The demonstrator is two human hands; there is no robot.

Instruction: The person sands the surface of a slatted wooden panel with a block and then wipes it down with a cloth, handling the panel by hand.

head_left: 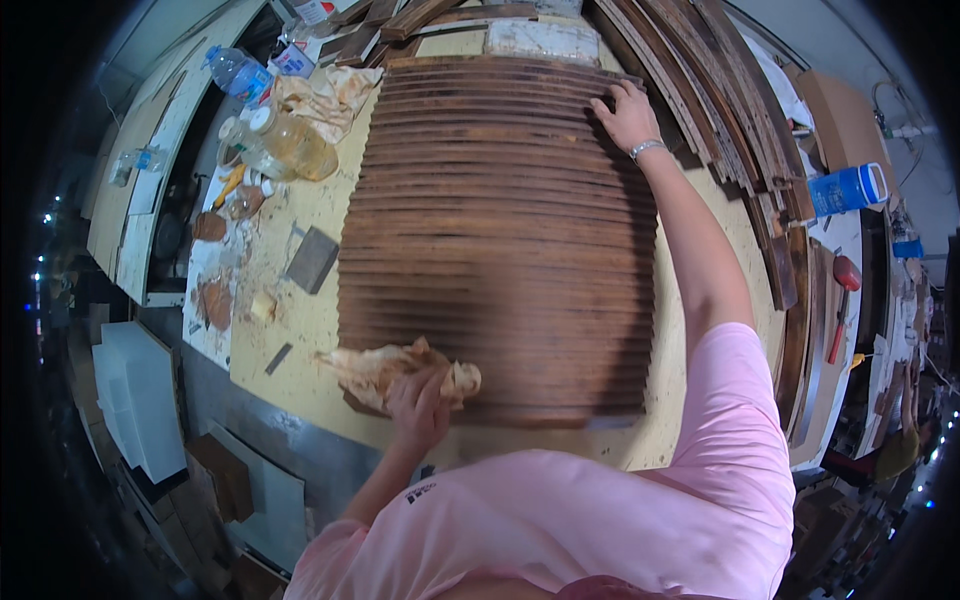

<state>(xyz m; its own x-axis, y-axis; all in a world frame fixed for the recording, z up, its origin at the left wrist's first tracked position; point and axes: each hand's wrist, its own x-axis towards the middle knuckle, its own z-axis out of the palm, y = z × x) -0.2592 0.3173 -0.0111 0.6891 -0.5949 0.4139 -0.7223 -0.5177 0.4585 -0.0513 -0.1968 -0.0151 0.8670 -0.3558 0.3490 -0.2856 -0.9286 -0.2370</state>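
Note:
A dark brown ribbed wooden panel [500,220] lies flat in front of me, its grooves running from left to right. My left hand [418,402] is closed round a crumpled, stained cloth [375,370] at the panel's near left corner. The cloth spreads over the ribs and past the panel's left edge. Near the far right corner, my right hand [628,118] rests on the panel with its thumb and fingers apart, the fingertips close to the far edge. It holds nothing that I can see.
Left of the panel are a grey rectangular block [312,260], jars of yellowish liquid [305,148], a stained rag [335,97] and a water bottle [238,74]. Long wooden strips [690,80] are stacked at the right, near a blue jug [845,190] and a red-handled tool [840,310].

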